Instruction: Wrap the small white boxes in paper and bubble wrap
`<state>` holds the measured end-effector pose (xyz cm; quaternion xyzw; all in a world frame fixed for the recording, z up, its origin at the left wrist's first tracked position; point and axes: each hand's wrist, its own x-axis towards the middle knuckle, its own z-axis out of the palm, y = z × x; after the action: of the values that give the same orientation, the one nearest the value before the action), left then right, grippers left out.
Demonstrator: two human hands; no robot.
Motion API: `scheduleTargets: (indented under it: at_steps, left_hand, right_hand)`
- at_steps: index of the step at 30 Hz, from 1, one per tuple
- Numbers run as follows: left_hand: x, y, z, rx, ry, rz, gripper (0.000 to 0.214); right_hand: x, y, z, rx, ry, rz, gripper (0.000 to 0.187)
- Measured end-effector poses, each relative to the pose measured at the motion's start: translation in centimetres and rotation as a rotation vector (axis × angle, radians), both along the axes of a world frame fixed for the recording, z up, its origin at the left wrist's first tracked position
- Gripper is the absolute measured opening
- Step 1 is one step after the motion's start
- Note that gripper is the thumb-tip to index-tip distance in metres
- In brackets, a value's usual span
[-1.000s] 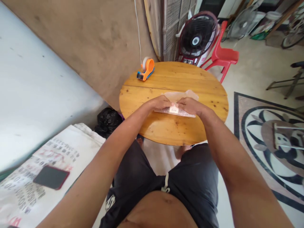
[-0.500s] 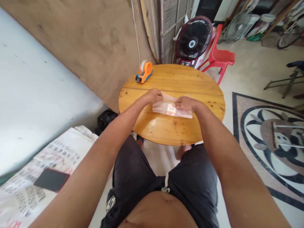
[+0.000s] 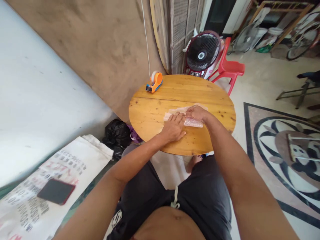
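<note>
A strip of clear, pinkish bubble wrap (image 3: 193,123) lies folded over on the round wooden table (image 3: 147,115). My left hand (image 3: 174,126) rests on the near left part of it, fingers stretched out and palm down. At the far right side, my right hand (image 3: 196,113) has its fingers curled and pinched on the wrap. The two hands' fingertips nearly meet in the middle. Whatever the wrap encloses is covered by my left hand and the folds. An orange and blue tape dispenser (image 3: 155,82) with a roll of tape stands at the table's back left.
Beyond the table are a dark red fan (image 3: 203,50) and a red plastic chair (image 3: 230,66). On the left, a phone (image 3: 56,191) lies on white printed sacks (image 3: 82,155), near a black plastic bag (image 3: 117,133). A patterned floor panel (image 3: 260,133) is at right.
My left hand has come from the wrap's far left edge toward me and flattened onto it. The right hand has shifted slightly. The white label seen earlier on the wrap is now covered.
</note>
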<state>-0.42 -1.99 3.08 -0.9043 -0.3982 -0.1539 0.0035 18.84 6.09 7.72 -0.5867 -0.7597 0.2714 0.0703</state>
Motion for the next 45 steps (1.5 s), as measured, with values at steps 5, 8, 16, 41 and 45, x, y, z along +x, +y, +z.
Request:
scheduleTargets:
  at_steps: [5,8,16,41,45]
  left_hand:
    - [-0.1,0.4,-0.4,0.02,-0.022,-0.015,0.082]
    - [-0.2,0.4,-0.7,0.009,-0.027,-0.024,0.083]
    - [-0.1,0.8,-1.3,0.009,-0.039,-0.053,0.084]
    - [-1.6,3.4,1.2,0.043,0.142,-0.286,0.075]
    - [-1.1,4.7,2.1,0.022,0.221,-0.353,0.069]
  right_hand:
    - [0.8,-0.9,-1.2,-0.096,0.283,-0.139,0.026]
    - [1.2,-1.2,-1.4,-0.088,0.334,-0.172,0.03]
    - [4.1,-5.5,-1.9,0.427,0.007,-0.434,0.041]
    - [-2.6,-13.6,-4.9,0.461,-0.356,-0.075,0.074]
    - [-1.4,-13.9,-5.1,0.486,-0.395,-0.064,0.068]
